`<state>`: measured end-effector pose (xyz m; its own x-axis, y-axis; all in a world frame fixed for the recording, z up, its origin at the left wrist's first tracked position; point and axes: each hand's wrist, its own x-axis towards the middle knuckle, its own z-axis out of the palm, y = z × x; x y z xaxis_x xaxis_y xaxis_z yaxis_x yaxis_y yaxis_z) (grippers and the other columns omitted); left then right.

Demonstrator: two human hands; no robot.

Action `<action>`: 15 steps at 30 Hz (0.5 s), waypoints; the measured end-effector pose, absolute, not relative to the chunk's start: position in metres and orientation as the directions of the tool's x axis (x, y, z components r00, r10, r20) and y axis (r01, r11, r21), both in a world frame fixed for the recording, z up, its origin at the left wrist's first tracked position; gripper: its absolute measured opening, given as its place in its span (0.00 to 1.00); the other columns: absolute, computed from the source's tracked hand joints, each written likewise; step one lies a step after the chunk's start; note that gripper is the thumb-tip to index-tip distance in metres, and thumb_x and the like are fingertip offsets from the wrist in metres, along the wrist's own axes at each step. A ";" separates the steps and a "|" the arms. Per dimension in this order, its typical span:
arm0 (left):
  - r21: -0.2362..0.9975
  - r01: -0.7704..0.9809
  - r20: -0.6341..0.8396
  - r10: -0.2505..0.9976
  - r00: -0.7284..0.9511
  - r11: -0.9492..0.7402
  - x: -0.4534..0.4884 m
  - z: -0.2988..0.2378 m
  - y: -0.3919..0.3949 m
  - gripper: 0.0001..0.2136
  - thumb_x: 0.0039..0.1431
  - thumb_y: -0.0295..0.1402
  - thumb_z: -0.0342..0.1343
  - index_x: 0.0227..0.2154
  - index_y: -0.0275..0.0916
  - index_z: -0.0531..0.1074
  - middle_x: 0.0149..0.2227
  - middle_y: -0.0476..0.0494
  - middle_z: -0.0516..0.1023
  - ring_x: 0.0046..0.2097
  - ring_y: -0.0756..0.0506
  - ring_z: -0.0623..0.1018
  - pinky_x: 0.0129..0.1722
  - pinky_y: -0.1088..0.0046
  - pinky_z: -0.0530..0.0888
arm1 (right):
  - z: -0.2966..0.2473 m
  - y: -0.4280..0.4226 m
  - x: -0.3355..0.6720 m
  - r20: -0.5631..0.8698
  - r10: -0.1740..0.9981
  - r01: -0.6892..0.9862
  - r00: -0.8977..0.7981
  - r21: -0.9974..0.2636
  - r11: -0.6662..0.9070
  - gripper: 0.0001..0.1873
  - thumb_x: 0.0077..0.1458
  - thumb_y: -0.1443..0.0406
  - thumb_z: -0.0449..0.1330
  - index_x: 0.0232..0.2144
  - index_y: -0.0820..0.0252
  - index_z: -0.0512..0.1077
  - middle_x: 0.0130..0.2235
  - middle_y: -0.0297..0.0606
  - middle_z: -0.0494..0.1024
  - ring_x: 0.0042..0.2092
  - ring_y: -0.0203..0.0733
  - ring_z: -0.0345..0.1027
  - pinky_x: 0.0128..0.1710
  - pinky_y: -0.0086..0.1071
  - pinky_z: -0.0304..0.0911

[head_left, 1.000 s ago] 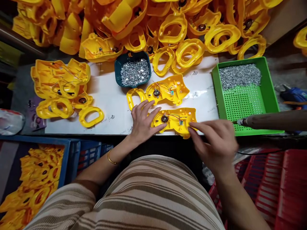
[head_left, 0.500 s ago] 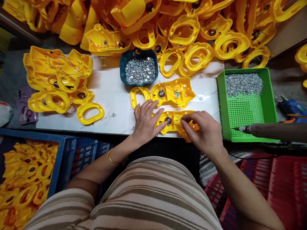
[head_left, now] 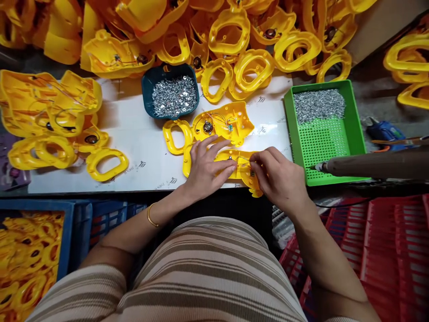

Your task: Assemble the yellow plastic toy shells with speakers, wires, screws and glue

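Note:
In front of me a yellow plastic shell (head_left: 244, 173) lies at the table's near edge, open side up, with thin wires (head_left: 241, 163) across it. My left hand (head_left: 207, 172) rests over its left part; thumb and index finger come together at the wires, the other fingers are stretched out. My right hand (head_left: 279, 176) pinches the wires' right end between thumb and fingertips. The left hand covers most of the shell's round speaker. Just beyond lies a second yellow shell (head_left: 246, 120) with a speaker (head_left: 208, 127) and wires. A yellow oval ring (head_left: 168, 137) touches its left end.
A dark teal bowl (head_left: 147, 100) and a green basket (head_left: 359, 129) hold small metal screws. A powered screwdriver (head_left: 375, 164) reaches over the basket from the right. Yellow shells (head_left: 36, 98) are stacked at left, more heaped behind. Blue (head_left: 69, 241) and red (head_left: 378, 241) crates stand below.
My left thumb and index finger have closed in on the wires, and the wires now stretch between both hands. The view has shifted, so the surroundings appear further left.

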<state>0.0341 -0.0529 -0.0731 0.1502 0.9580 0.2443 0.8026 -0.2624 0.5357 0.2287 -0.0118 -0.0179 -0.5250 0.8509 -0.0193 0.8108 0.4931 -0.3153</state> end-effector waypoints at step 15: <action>0.457 0.866 0.273 0.958 0.083 -0.205 0.042 -0.077 -0.057 0.18 0.61 0.42 0.58 0.53 0.51 0.74 0.64 0.42 0.67 0.64 0.36 0.63 0.63 0.47 0.53 | -0.034 -0.018 0.245 0.162 0.881 0.634 -0.445 -0.638 0.438 0.05 0.63 0.63 0.54 0.36 0.57 0.68 0.35 0.39 0.75 0.35 0.41 0.70 0.35 0.33 0.64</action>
